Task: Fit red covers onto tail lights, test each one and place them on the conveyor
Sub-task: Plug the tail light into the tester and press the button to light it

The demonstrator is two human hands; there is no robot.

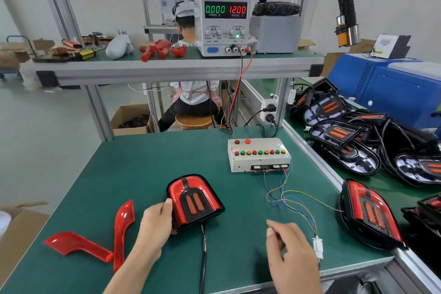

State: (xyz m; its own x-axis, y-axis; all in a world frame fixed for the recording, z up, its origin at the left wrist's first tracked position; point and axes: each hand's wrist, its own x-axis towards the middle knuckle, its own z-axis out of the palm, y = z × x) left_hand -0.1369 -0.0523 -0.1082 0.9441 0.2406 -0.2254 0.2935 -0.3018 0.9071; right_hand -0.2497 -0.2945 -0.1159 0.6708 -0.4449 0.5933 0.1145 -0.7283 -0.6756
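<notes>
A: Where's the tail light sitting?

B: Near the middle of the green surface, lens up, red cover already on it. Its black cable runs out toward six o'clock, to the near edge.

A: And the left hand?

B: At the light's nine o'clock side, fingers curled round the housing edge with the thumb up on the rim. It grips the light.

A: The right hand?

B: At about four o'clock from the light, well apart from it. Its fingers are loosely bent and hold nothing. The white connector lies just beside it at three o'clock; whether they touch I cannot tell.

A: Where do those coloured wires lead?

B: From the connector up toward twelve o'clock, into the front of the test box, the white one with rows of red, green and yellow buttons.

A: Any loose covers?

B: Two red covers, at eight o'clock from the light, meeting at their near ends.

A: On the conveyor?

B: At three o'clock, a finished tail light with its red cover, and farther back a pile of uncovered lights.

A: The power supply?

B: On the shelf at twelve o'clock, reading 0.000 and 12.00.
</notes>
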